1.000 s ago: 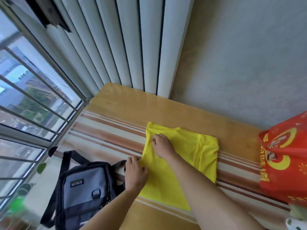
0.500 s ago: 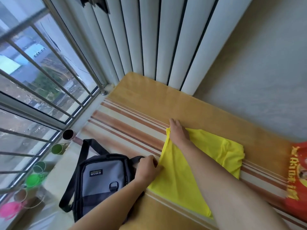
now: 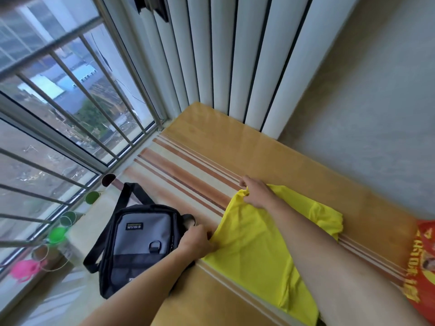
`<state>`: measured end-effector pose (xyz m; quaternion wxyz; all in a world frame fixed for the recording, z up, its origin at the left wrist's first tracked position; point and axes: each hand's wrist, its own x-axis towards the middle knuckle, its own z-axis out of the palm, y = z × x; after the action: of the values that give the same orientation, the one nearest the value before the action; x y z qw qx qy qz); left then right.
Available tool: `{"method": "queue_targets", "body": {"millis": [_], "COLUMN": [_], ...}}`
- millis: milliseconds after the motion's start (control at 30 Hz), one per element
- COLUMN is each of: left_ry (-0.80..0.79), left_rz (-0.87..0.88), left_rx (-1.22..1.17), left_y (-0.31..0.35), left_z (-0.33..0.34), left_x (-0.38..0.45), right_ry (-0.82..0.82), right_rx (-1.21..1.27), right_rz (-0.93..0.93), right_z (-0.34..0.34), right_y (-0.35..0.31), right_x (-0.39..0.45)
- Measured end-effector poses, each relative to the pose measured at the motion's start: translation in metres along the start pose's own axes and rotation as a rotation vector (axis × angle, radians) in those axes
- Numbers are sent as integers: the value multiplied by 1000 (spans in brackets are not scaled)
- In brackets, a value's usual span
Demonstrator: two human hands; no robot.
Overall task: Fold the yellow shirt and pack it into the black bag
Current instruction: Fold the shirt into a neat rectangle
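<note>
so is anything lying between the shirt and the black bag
Nothing visible does. The shirt lies right beside the bag on the table, with only the left hand gripping its near edge between them.

From my remote seat I see a tan wooden counter (image 3: 294, 161) crossed by a band of brown and cream stripes (image 3: 188, 175). White vertical blind slats (image 3: 235, 55) hang behind its far end, beside a grey textured wall (image 3: 376, 102). A window with metal bars (image 3: 70, 102) fills the left. Along the sill sit small cups, green (image 3: 91, 197) and pink (image 3: 24, 270) among them. A red printed plastic bag (image 3: 421, 267) lies at the counter's right edge.
</note>
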<state>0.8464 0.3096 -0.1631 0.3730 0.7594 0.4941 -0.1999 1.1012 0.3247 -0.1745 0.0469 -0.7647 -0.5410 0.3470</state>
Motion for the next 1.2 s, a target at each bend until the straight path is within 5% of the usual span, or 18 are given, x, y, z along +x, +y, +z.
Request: {"method": "queue_targets", "body": {"millis": [167, 367, 633, 1067, 1200], "left_ry": [130, 210, 105, 104, 183], "left_rz": [-11, 265, 436, 301, 250], "left_rx": [-22, 61, 122, 257, 267], "left_y": [7, 33, 79, 92, 100], "left_z": [6, 16, 66, 133, 138], "left_x": [-20, -57, -84, -83, -82], "right_ry": [178, 242, 215, 434, 500], "right_rx": [-28, -311, -449, -412, -420], "right_rz": [17, -97, -107, 88, -36], "right_z": [-6, -36, -41, 5, 28], "right_y": [3, 12, 57, 80, 68], "right_x": [-15, -56, -99, -139, -153]}}
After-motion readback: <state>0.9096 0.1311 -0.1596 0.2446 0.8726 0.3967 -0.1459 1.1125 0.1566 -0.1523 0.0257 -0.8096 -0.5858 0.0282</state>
